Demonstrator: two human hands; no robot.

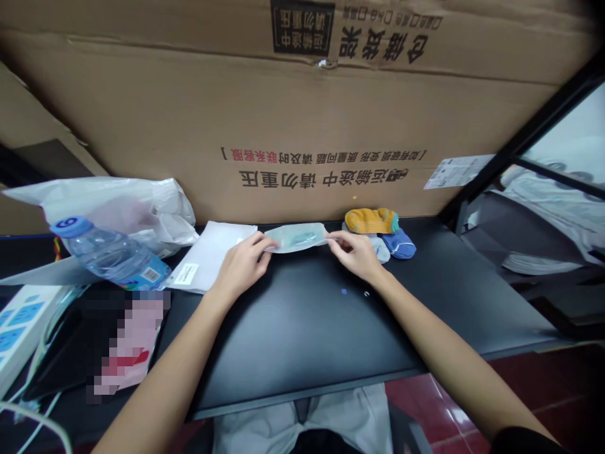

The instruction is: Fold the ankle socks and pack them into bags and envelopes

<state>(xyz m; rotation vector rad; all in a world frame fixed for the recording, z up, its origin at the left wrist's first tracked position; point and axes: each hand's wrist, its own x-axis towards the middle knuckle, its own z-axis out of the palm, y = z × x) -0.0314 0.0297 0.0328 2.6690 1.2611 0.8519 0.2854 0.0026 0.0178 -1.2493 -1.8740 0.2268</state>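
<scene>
At left, one bottle (113,257) slants before one plastic bag (123,205), one white packet (210,252) beside them. The left hand (246,261) pinches the left end of one translucent pouch (302,237), near the back edge of the tabletop (302,334); the right hand (354,253), set apart, pinches the right end. Open room runs from the pouch to the near edge, around two small bits (344,291). Beside the right hand lie socks (372,222) in three colours.

I note from my remote station: small, oblong, pale translucent plastic pouch (302,238), thin, glossy. Black rectangular tabletop (302,321): smooth, satin sheen. Broad brown cardboard panel (283,107): matt, creased. Folded mustard-yellow cloth socks (371,221): ribbed knit, matt. Clear, rounded plastic bottle (106,255): shiny.
</scene>
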